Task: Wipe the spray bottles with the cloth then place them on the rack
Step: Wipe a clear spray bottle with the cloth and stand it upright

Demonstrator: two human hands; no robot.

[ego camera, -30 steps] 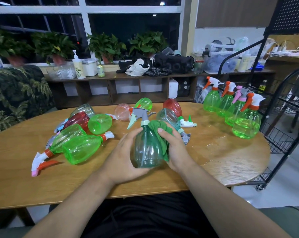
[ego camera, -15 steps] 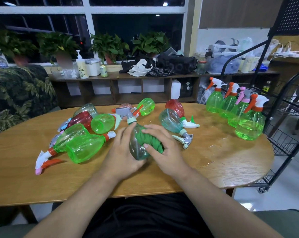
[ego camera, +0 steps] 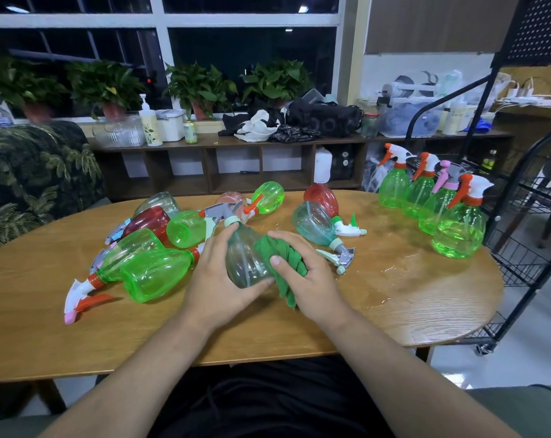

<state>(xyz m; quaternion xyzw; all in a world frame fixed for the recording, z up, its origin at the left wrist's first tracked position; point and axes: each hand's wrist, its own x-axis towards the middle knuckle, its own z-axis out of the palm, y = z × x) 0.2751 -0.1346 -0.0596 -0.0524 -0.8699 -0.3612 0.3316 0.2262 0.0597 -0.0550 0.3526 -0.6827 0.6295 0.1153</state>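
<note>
Now | bottle [ego camera: 247, 267]: gripped in left hand [ego camera: 217, 286] | cloth [ego camera: 287, 257]: right hand [ego camera: 312, 279], against bottle

Window [ego camera: 252, 49]: white frame, dark panes, ceiling lights reflected in the glass.
Plants [ego camera: 201, 86]: four, potted, along the sill.
Shelf unit [ego camera: 236, 167]: low, dark wood, open cubbies, under the window; pump bottle [ego camera: 150, 124] and black bag [ego camera: 328, 116] on top.
Armchair [ego camera: 37, 172]: leaf print, at left.
Table [ego camera: 46, 327]: oval, light wood, wet sheen at right.
Wall [ego camera: 426, 67]: white, brown panel [ego camera: 432, 23] above.
Floor [ego camera: 520, 358]: pale, glossy.
</note>
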